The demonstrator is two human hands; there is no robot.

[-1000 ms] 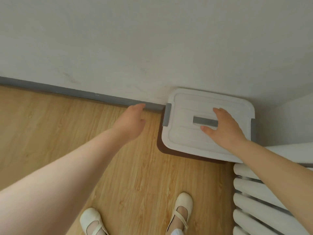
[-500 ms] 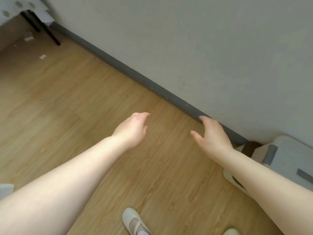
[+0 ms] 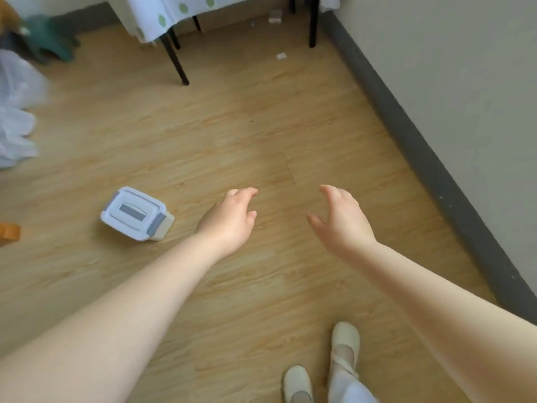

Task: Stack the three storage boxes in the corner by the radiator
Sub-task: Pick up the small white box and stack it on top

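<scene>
A small storage box (image 3: 136, 213) with a white lid, grey clips and a grey handle stands upright on the wooden floor at the left. My left hand (image 3: 229, 219) hovers to the right of it, fingers loosely curled, holding nothing. My right hand (image 3: 340, 219) is held out further right, fingers apart and empty. The box in the corner and the radiator are out of view.
A grey skirting board (image 3: 421, 146) and wall run along the right. A table with black legs (image 3: 174, 59) and a dotted cloth stands at the back. White plastic bags (image 3: 14, 123) lie at the left edge, an orange object (image 3: 8, 232) below them. My shoes (image 3: 343, 350) are bottom right.
The view has swung left, away from the corner box and radiator. My right hand has left that box's lid. A small box on the floor has come into view.
</scene>
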